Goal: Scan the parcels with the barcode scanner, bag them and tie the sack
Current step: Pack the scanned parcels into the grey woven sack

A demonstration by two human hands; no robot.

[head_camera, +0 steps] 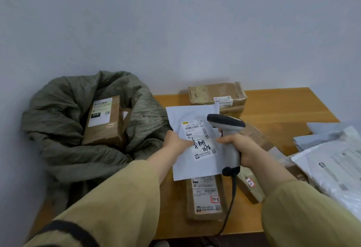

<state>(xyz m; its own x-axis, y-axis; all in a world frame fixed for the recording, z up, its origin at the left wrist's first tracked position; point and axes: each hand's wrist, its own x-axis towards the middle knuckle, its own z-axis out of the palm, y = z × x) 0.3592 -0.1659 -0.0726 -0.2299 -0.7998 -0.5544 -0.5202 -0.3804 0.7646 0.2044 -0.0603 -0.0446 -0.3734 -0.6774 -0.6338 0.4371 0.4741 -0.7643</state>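
Note:
My left hand (174, 142) holds a flat white mailer parcel (190, 160) by its left edge, label side up, above the wooden table (277, 109). My right hand (244, 149) grips the handle of a grey barcode scanner (227, 127). The scanner's dark head sits over the mailer's upper right, beside the barcode label. Its black cable runs down off the table's front edge. At the left stands an open olive-green sack (64, 113) with a brown box (104, 121) inside.
A long brown box (205, 197) lies under the mailer near the front edge. Another brown box (216, 95) sits at the back by the wall. More boxes (252, 186) and a pile of white mailers (332, 160) fill the right side.

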